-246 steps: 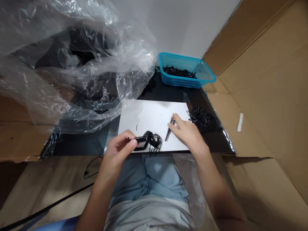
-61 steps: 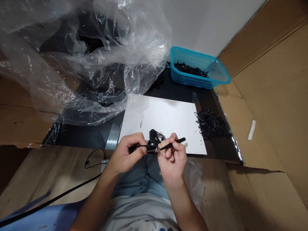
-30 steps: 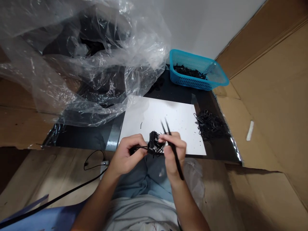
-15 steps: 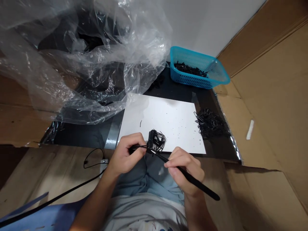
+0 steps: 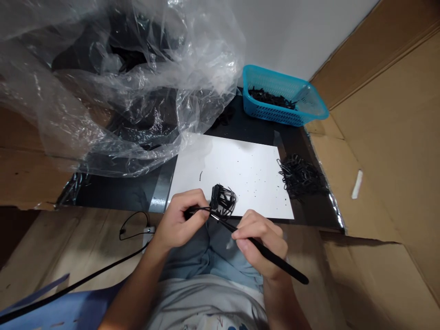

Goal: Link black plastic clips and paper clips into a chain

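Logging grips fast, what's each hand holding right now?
Left hand: closed, pinching a small black part at the tangled black bundle.
Right hand: closed on black tweezers, tips at the bundle.

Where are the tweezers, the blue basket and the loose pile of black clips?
tweezers (image 5: 264, 251), head view, mid-shaft below the right hand.
blue basket (image 5: 275, 115), head view, front wall.
pile of black clips (image 5: 300, 176), head view, centre of the heap.

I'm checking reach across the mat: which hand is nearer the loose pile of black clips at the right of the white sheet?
Right. The right hand, holding tweezers, lies below-left of the pile of black clips; the left hand is farther left, across the sheet.
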{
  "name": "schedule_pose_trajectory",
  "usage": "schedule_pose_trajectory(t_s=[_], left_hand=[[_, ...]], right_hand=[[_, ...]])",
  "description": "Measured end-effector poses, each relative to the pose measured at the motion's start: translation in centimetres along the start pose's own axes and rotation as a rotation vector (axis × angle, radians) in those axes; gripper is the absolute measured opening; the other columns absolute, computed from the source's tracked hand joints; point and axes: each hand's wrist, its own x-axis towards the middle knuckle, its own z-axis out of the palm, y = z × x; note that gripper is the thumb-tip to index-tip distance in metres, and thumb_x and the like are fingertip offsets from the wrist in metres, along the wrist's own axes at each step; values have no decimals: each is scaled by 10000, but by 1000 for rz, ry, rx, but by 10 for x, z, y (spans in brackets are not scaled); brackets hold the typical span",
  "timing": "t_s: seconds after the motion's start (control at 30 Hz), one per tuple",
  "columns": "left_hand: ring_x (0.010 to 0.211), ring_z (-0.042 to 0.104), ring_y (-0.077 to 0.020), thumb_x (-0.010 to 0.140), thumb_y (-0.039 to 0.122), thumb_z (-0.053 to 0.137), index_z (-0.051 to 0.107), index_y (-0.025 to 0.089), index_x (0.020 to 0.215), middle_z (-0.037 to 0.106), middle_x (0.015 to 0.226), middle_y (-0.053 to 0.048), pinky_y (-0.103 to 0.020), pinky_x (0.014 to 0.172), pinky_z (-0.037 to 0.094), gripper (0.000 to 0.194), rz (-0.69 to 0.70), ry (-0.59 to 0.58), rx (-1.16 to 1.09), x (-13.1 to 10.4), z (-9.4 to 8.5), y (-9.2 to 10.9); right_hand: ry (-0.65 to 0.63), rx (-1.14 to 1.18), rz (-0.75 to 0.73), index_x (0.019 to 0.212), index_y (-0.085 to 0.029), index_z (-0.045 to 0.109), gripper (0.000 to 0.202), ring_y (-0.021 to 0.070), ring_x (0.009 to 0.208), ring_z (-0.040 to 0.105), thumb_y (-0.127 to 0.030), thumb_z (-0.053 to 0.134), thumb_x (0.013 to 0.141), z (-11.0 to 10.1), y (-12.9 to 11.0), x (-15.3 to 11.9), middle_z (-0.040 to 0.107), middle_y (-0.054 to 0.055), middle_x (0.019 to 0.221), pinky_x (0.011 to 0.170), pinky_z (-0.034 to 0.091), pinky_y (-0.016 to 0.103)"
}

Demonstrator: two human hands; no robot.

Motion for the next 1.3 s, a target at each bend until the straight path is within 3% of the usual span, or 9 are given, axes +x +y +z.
schedule_pose_trajectory(t_s=[0.23, 0.43, 0.6, 0.73, 0.87, 1.0, 1.17, 1.3], left_hand=[[548, 425, -124, 771, 197, 496, 491, 166, 560, 450, 553, 11, -263, 525, 300, 213, -67, -2, -28, 0, -1, 2], [527, 401, -114, 766, 230, 511, 504, 160, 538, 458, 557, 12, -266, 522, 294, 238, -128, -58, -145, 0, -6, -2], [538, 413, -117, 772, 229, 529, 516, 158, 541, 469, 567, 6, -268, 536, 305, 242, -137, -82, -282, -2, -8, -9], [545, 419, -115, 739, 182, 517, 530, 155, 549, 475, 571, 8, -262, 537, 307, 193, -136, -90, -298, -2, -8, -10], [548, 418, -116, 712, 160, 505, 537, 156, 558, 484, 573, 10, -260, 534, 306, 157, -136, -80, -296, -2, -8, -9], [540, 406, -111, 706, 155, 505, 519, 155, 542, 476, 571, 12, -260, 529, 295, 165, -135, -70, -292, -2, -7, -8], [547, 403, -106, 706, 148, 505, 520, 153, 549, 459, 571, 23, -256, 531, 283, 158, -141, -56, -286, -2, -6, -6], [554, 403, -95, 743, 150, 506, 509, 151, 556, 452, 579, 33, -250, 525, 275, 187, -116, -63, -274, -1, -6, -7]], right_hand=[[-30, -37, 26, 903, -219, 605, 239, 153, 625, 528, -24, 525, 788, 1, -5, 1, 570, 6, 688, 559, 439, 304], [193, 446, 232, 840, -240, 549, 134, 136, 568, 539, -118, 561, 786, 16, 11, 1, 608, -20, 633, 517, 430, 251], [373, 828, 423, 700, -222, 500, 112, 93, 420, 406, -139, 575, 690, 38, 16, 10, 573, -58, 486, 455, 347, 191], [391, 1048, 547, 649, -215, 472, 111, 76, 373, 310, -151, 562, 641, 47, 16, 19, 508, -74, 414, 440, 316, 173], [370, 1139, 549, 603, -200, 396, 165, 51, 344, 200, -156, 552, 635, 41, 15, 26, 426, -88, 393, 398, 243, 150], [377, 985, 428, 651, -203, 437, 134, 54, 363, 277, -132, 546, 686, 27, 10, 20, 393, -95, 411, 448, 313, 151], [250, 361, 87, 853, -222, 543, 208, 110, 540, 543, -44, 532, 747, 16, 0, 0, 581, -32, 632, 529, 431, 225], [174, 70, -42, 944, -211, 544, 288, 137, 570, 566, -11, 539, 737, 15, -1, -8, 588, -4, 703, 525, 456, 270]])
